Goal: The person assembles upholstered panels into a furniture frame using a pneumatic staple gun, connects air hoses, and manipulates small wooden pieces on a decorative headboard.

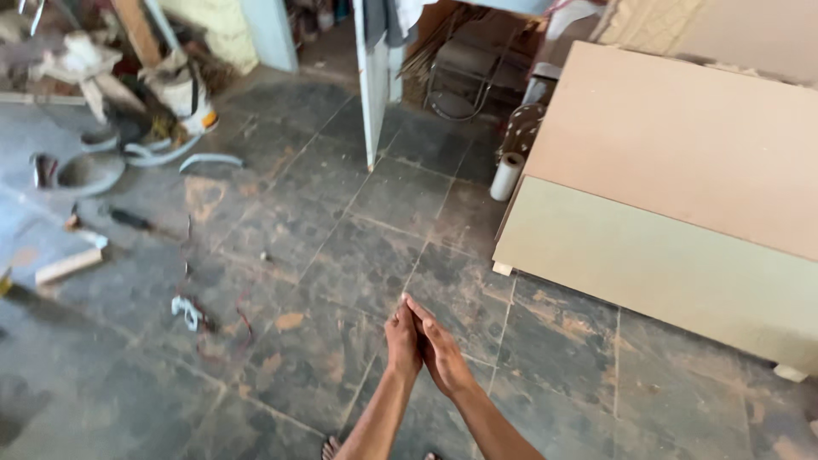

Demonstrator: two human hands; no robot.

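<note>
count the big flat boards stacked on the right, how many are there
2. A pale green board lies lowest, near the floor, and a tan board rests on top of it, set back toward the wall. More may be hidden underneath.

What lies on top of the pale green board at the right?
A larger light-brown board lies on the pale green board, covering its far part. Anything between them is hidden.

Matt wooden board (682,145), dusty stone floor (358,255)
</note>
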